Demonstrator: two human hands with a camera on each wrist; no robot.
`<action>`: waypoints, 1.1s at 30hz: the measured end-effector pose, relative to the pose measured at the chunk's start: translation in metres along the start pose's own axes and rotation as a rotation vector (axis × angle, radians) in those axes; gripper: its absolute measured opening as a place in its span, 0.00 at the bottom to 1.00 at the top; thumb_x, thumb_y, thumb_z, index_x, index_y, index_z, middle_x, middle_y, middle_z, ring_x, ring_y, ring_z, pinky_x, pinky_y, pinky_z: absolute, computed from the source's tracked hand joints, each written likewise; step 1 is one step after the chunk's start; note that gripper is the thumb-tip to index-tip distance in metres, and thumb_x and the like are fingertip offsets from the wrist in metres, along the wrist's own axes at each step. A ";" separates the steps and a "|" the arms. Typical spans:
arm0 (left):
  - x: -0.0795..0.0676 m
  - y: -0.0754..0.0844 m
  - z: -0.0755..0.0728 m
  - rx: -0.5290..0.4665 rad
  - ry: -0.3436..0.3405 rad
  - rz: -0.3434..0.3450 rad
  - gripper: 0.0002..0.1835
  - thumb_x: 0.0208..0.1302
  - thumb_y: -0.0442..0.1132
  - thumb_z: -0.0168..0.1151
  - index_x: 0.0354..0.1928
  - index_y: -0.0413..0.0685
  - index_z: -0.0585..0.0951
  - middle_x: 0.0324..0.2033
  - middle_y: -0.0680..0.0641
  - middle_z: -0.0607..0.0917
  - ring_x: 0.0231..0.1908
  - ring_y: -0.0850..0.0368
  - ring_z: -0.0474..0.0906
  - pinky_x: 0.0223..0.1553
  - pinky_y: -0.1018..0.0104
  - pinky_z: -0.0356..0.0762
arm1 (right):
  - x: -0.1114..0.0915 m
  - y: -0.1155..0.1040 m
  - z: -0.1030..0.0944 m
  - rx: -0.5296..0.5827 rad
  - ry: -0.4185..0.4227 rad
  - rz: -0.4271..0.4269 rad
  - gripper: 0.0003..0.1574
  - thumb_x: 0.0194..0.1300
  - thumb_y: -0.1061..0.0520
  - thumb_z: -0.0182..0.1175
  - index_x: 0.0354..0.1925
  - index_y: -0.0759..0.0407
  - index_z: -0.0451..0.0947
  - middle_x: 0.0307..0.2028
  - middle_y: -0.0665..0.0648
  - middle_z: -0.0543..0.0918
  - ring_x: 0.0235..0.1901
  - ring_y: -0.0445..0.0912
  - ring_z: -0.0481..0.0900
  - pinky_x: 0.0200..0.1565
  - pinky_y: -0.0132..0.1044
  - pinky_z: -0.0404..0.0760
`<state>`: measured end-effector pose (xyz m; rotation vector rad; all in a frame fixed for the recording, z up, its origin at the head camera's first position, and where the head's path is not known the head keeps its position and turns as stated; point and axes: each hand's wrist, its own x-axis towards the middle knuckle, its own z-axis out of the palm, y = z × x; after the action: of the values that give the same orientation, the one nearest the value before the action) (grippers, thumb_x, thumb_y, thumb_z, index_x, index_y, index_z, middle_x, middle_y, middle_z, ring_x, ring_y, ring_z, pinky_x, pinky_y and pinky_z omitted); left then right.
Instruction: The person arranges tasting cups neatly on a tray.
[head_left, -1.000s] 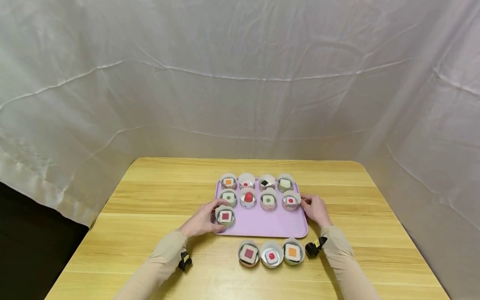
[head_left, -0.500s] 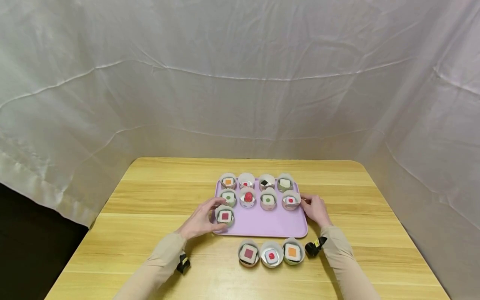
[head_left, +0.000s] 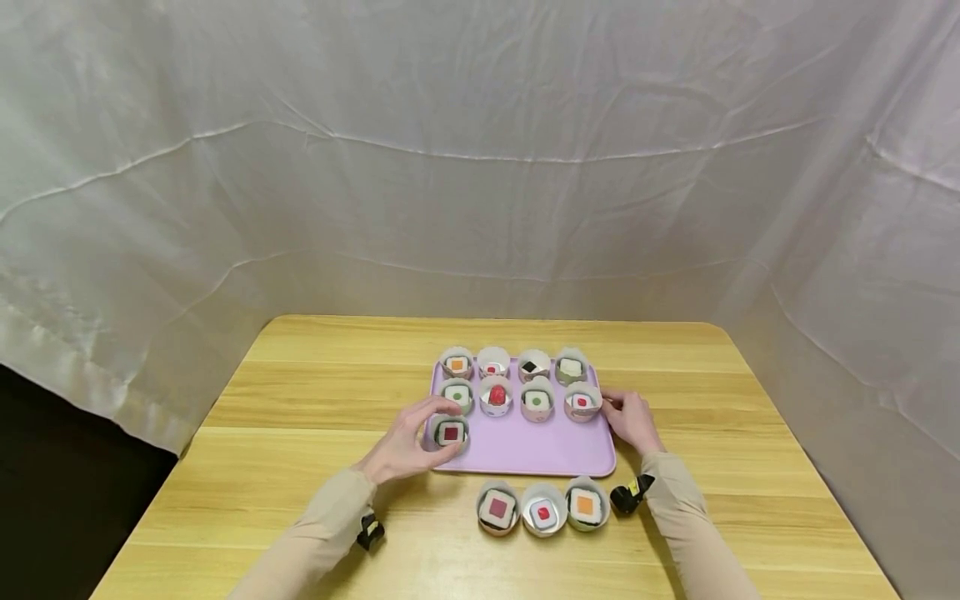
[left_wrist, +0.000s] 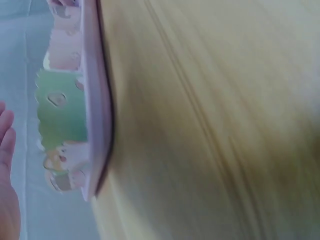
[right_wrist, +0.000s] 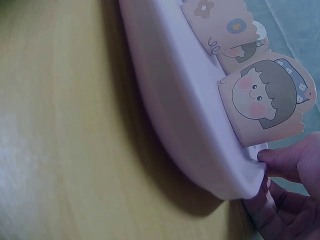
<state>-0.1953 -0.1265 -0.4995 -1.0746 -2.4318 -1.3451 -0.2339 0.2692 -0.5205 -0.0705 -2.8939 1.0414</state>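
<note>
In the head view my left hand (head_left: 412,439) is around and over a paper cup (head_left: 435,423) at the tray's front left corner. A sushi piece with a dark red square (head_left: 451,434) sits in that cup. The left wrist view shows the green cup (left_wrist: 62,110) standing on the tray and the fingers (left_wrist: 6,132) apart from it, above its rim. My right hand (head_left: 632,419) pinches the right edge of the lilac tray (head_left: 540,450), thumb (right_wrist: 280,162) at the rim and fingers curled underneath. Close to that thumb stands a cup with a cartoon face (right_wrist: 262,100).
Two rows of sushi cups fill the tray's back half, among them one with a red topping (head_left: 497,395). In front of the tray, three more cups, including one with an orange square (head_left: 586,505), stand on the wooden table (head_left: 300,400). Pale curtains (head_left: 480,208) hang around it.
My left hand shifts slightly right, its thumb and fingers now reaching over the cup. The cup stays in place at the tray's corner. My right hand stays on the tray's edge.
</note>
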 end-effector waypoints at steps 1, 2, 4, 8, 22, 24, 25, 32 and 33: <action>0.000 0.002 0.001 -0.009 -0.012 0.015 0.29 0.51 0.31 0.75 0.57 0.45 0.79 0.53 0.44 0.85 0.54 0.48 0.82 0.59 0.49 0.80 | 0.000 0.000 0.000 0.003 -0.001 0.002 0.22 0.70 0.56 0.58 0.58 0.65 0.81 0.44 0.70 0.88 0.47 0.64 0.84 0.51 0.57 0.80; 0.001 0.004 0.001 -0.014 -0.024 0.032 0.29 0.52 0.31 0.74 0.58 0.46 0.78 0.52 0.44 0.85 0.53 0.48 0.82 0.58 0.49 0.81 | 0.000 0.001 0.000 0.003 -0.002 0.003 0.22 0.70 0.56 0.58 0.58 0.65 0.80 0.44 0.70 0.88 0.47 0.64 0.84 0.51 0.57 0.80; 0.001 0.007 0.002 -0.034 -0.054 0.052 0.28 0.55 0.31 0.72 0.60 0.46 0.77 0.51 0.43 0.86 0.50 0.48 0.83 0.56 0.48 0.82 | 0.000 0.002 0.000 0.005 -0.004 0.001 0.22 0.70 0.57 0.58 0.58 0.65 0.81 0.44 0.70 0.88 0.46 0.64 0.84 0.51 0.56 0.80; 0.001 0.012 0.003 -0.052 -0.126 0.044 0.28 0.59 0.32 0.68 0.63 0.45 0.74 0.47 0.39 0.86 0.46 0.50 0.84 0.54 0.50 0.82 | 0.000 0.003 0.001 0.006 -0.005 0.005 0.21 0.70 0.57 0.58 0.58 0.64 0.81 0.44 0.70 0.88 0.46 0.63 0.84 0.51 0.56 0.80; 0.000 0.021 0.012 -0.161 -0.364 -0.109 0.33 0.50 0.26 0.62 0.63 0.37 0.72 0.53 0.40 0.82 0.52 0.48 0.81 0.59 0.56 0.80 | 0.000 0.003 0.001 0.007 -0.003 0.002 0.21 0.70 0.58 0.58 0.58 0.65 0.81 0.43 0.70 0.88 0.45 0.62 0.84 0.49 0.54 0.81; 0.000 0.022 0.013 -0.175 -0.407 -0.119 0.35 0.49 0.26 0.62 0.64 0.36 0.71 0.55 0.40 0.82 0.54 0.48 0.80 0.62 0.56 0.78 | 0.001 0.004 0.001 0.004 0.000 -0.001 0.21 0.70 0.58 0.58 0.58 0.65 0.81 0.43 0.70 0.88 0.45 0.62 0.84 0.49 0.54 0.81; 0.000 0.023 0.013 -0.180 -0.427 -0.127 0.35 0.48 0.25 0.62 0.64 0.36 0.70 0.55 0.40 0.82 0.55 0.48 0.80 0.63 0.56 0.78 | 0.001 0.004 0.002 0.003 0.002 -0.002 0.21 0.70 0.58 0.58 0.58 0.65 0.81 0.43 0.70 0.88 0.44 0.62 0.84 0.48 0.54 0.81; 0.001 0.026 0.015 -0.200 -0.522 -0.174 0.37 0.47 0.24 0.65 0.65 0.37 0.70 0.59 0.41 0.81 0.60 0.47 0.79 0.67 0.58 0.74 | 0.002 0.004 0.002 0.005 0.007 -0.007 0.21 0.70 0.58 0.58 0.57 0.65 0.81 0.41 0.69 0.88 0.43 0.61 0.84 0.47 0.53 0.80; 0.001 0.026 0.015 -0.212 -0.534 -0.176 0.38 0.47 0.23 0.65 0.66 0.36 0.69 0.59 0.41 0.81 0.60 0.47 0.78 0.68 0.58 0.74 | 0.002 0.004 0.002 0.003 0.007 -0.007 0.21 0.70 0.58 0.58 0.57 0.65 0.81 0.41 0.69 0.88 0.43 0.61 0.84 0.48 0.53 0.80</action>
<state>-0.1762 -0.1049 -0.4903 -1.4606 -2.8609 -1.5616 -0.2364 0.2715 -0.5241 -0.0630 -2.8840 1.0425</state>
